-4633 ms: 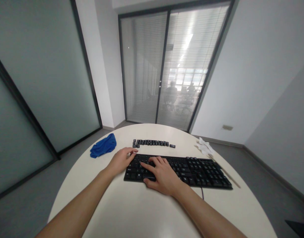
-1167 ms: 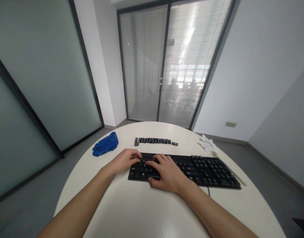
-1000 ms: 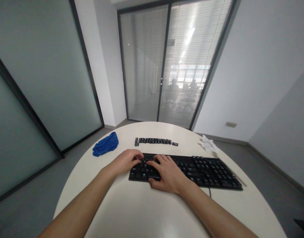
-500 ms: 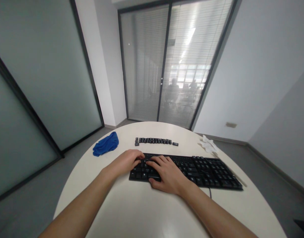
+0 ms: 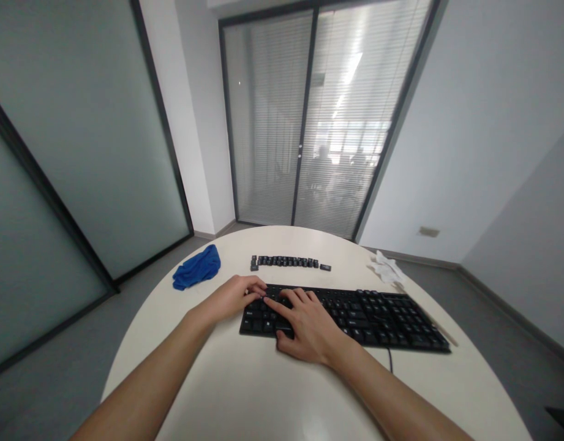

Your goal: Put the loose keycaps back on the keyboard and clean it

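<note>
The black keyboard (image 5: 378, 321) lies flat on the white table, its left part partly covered by my hands. At its upper left edge is my left hand (image 5: 233, 297), fingers bent and thumb below them with a small gap. No held thing can be made out there. My right hand (image 5: 307, 327) lies over the left-middle keys, fingers spread. Its index finger stretches left to the keys beside my left thumb, and its thumb rests near the front edge. Beyond the keyboard, a row of loose black keycaps (image 5: 288, 261) sits on the table.
A crumpled blue cloth (image 5: 196, 267) lies at the left of the round table (image 5: 245, 392). Crumpled white tissue (image 5: 386, 268) is at the right rear. A thin stick-like thing (image 5: 442, 331) lies along the keyboard's right edge. A cable (image 5: 391, 360) runs from the keyboard's front.
My right index finger has stretched out further left, toward my left fingertips. My left fingers have shifted slightly. The keyboard, keycaps and cloth look the same.
</note>
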Tool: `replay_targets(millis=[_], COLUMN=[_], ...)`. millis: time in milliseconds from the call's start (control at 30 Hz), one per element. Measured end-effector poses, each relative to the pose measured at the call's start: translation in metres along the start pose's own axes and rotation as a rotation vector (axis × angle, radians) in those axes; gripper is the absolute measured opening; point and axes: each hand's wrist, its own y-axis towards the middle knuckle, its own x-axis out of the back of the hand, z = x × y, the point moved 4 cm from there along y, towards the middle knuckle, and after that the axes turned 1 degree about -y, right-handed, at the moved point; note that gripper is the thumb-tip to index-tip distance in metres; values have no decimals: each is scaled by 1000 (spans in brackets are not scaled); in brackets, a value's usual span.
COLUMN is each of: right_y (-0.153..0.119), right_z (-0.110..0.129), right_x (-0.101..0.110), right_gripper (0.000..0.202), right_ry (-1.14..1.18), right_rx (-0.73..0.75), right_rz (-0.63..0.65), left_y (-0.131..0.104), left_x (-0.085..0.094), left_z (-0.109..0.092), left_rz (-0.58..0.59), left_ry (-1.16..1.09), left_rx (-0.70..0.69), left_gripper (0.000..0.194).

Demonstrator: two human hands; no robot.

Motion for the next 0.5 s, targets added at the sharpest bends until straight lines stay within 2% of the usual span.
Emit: replay_targets(millis=[100, 367, 500], right_y=[1, 1, 2], right_z=[2, 3, 3], right_x=[-1, 0, -1], right_gripper=[71, 70, 72], right_ry=[-15, -19, -23], right_rx=[-19, -28, -34], right_rz=[6, 31, 53], left_y=[3, 12, 13], left_x=[0, -2, -5], left_z=[10, 27, 37], left_rz=[-30, -155, -179], left_ry=[-118, -211, -309], left_rx=[61, 159, 240], left_gripper=[22, 29, 34])
